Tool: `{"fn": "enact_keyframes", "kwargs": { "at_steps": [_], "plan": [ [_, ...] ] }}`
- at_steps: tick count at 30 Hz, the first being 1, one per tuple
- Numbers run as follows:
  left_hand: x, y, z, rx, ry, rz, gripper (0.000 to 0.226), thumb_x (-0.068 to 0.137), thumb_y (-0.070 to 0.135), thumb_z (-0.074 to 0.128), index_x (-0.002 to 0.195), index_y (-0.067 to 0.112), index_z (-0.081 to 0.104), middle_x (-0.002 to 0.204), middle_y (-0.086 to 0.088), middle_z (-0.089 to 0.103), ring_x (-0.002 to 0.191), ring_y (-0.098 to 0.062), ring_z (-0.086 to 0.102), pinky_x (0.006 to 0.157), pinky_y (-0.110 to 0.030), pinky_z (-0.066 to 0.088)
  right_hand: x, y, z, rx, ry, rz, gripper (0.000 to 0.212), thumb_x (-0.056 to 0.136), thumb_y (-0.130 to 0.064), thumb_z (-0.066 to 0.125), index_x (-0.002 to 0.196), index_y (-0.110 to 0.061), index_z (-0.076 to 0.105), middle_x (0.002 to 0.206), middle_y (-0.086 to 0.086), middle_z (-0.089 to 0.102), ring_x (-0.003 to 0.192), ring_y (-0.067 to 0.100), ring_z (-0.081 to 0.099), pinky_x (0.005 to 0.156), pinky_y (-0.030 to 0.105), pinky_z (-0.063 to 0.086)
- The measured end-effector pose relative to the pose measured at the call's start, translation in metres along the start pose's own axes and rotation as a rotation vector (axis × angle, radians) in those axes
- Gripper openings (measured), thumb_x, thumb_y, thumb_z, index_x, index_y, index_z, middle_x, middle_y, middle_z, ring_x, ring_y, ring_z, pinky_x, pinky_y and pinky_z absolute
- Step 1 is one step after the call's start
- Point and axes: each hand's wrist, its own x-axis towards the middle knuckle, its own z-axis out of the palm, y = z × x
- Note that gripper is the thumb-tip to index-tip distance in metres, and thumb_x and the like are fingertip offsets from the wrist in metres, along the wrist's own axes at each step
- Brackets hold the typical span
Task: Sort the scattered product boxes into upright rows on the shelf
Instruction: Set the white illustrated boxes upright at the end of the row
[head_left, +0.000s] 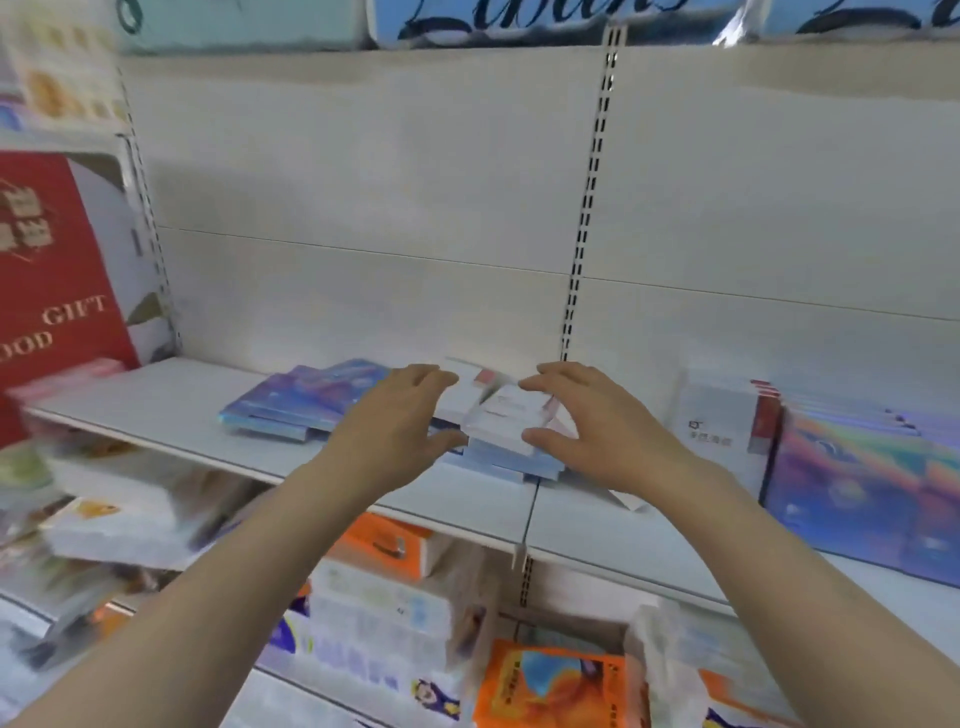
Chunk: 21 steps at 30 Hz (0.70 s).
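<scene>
A pile of flat white and pale-blue boxes (501, 415) lies in the middle of the white shelf (156, 410). My left hand (400, 421) hovers at the pile's left side, fingers spread and lightly curved. My right hand (597, 421) is at the pile's right side, thumb against the top white box; motion blur hides whether the fingers grip it. Blue and purple boxes (301, 400) lie flat to the left of the pile. At the right, white boxes (722, 415) and colourful boxes (872, 478) stand upright in rows.
A red gift box (47, 270) stands at the far left. Below the shelf are orange and white boxes (384, 571) and an orange pack (550, 686). The slotted upright (587, 208) runs down the back panel behind the pile.
</scene>
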Motion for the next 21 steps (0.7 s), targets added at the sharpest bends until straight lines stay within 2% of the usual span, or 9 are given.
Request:
{"fn": "enact_keyframes", "kwargs": {
  "at_steps": [5, 9, 10, 11, 13, 15, 18, 21],
  "plan": [
    [0.007, -0.072, 0.02, -0.065, 0.025, -0.082, 0.064, 0.087, 0.048, 0.065, 0.141, 0.022, 0.044, 0.145, 0.002, 0.047, 0.134, -0.017, 0.04, 0.103, -0.032, 0.037, 0.044, -0.003, 0.05, 0.077, -0.033, 0.057, 0.053, 0.094, -0.046, 0.059, 0.143, -0.031, 0.046, 0.15, -0.01, 0.041, 0.135, 0.009, 0.037, 0.1, 0.017, 0.026],
    [0.032, -0.116, 0.058, -0.144, -0.006, -0.109, 0.062, 0.087, 0.054, 0.061, 0.14, 0.026, 0.046, 0.139, 0.003, 0.053, 0.128, -0.018, 0.045, 0.093, -0.029, 0.039, 0.099, 0.013, 0.099, 0.161, -0.105, 0.271, 0.055, 0.095, -0.051, 0.054, 0.144, -0.03, 0.042, 0.146, -0.006, 0.048, 0.133, 0.016, 0.044, 0.105, 0.028, 0.033],
    [0.041, -0.125, 0.068, -0.17, -0.021, -0.119, 0.06, 0.088, 0.055, 0.059, 0.14, 0.028, 0.045, 0.139, 0.003, 0.053, 0.127, -0.018, 0.047, 0.091, -0.028, 0.038, 0.113, 0.017, 0.111, 0.163, -0.133, 0.341, 0.057, 0.095, -0.054, 0.052, 0.144, -0.028, 0.04, 0.143, -0.003, 0.051, 0.13, 0.019, 0.046, 0.101, 0.033, 0.038],
    [0.052, -0.133, 0.078, -0.192, -0.041, -0.124, 0.059, 0.09, 0.055, 0.056, 0.141, 0.028, 0.045, 0.139, 0.003, 0.053, 0.126, -0.018, 0.048, 0.092, -0.028, 0.039, 0.127, 0.021, 0.122, 0.17, -0.159, 0.41, 0.06, 0.095, -0.056, 0.05, 0.145, -0.026, 0.038, 0.14, 0.0, 0.054, 0.127, 0.022, 0.05, 0.092, 0.034, 0.044],
    [0.072, -0.145, 0.096, -0.228, -0.117, -0.121, 0.058, 0.092, 0.055, 0.052, 0.143, 0.029, 0.043, 0.144, 0.004, 0.049, 0.13, -0.016, 0.045, 0.1, -0.031, 0.04, 0.148, 0.025, 0.14, 0.227, -0.182, 0.532, 0.065, 0.095, -0.06, 0.047, 0.147, -0.023, 0.033, 0.126, 0.004, 0.059, 0.115, 0.025, 0.055, 0.071, 0.03, 0.041],
    [0.088, -0.153, 0.11, -0.289, -0.183, -0.115, 0.056, 0.093, 0.055, 0.049, 0.144, 0.031, 0.043, 0.149, 0.006, 0.044, 0.135, -0.013, 0.04, 0.107, -0.032, 0.037, 0.162, 0.024, 0.152, 0.326, -0.156, 0.609, 0.064, 0.094, -0.061, 0.047, 0.145, -0.025, 0.034, 0.111, 0.001, 0.061, 0.1, 0.021, 0.058, 0.073, 0.032, 0.044],
    [0.101, -0.165, 0.126, -0.376, -0.179, -0.122, 0.052, 0.093, 0.052, 0.051, 0.141, 0.031, 0.049, 0.152, 0.006, 0.039, 0.137, -0.01, 0.037, 0.105, -0.021, 0.029, 0.177, 0.02, 0.165, 0.453, -0.065, 0.682, 0.059, 0.091, -0.057, 0.056, 0.139, -0.027, 0.04, 0.122, -0.004, 0.063, 0.107, 0.021, 0.061, 0.087, 0.038, 0.051],
    [0.097, -0.18, 0.136, -0.456, -0.095, -0.144, 0.048, 0.091, 0.048, 0.058, 0.135, 0.029, 0.057, 0.152, 0.002, 0.041, 0.139, -0.01, 0.035, 0.109, -0.022, 0.028, 0.187, 0.009, 0.174, 0.633, 0.162, 0.713, 0.065, 0.086, -0.042, 0.072, 0.14, -0.031, 0.038, 0.111, -0.017, 0.061, 0.106, 0.011, 0.06, 0.075, 0.021, 0.047]
  ]
}}
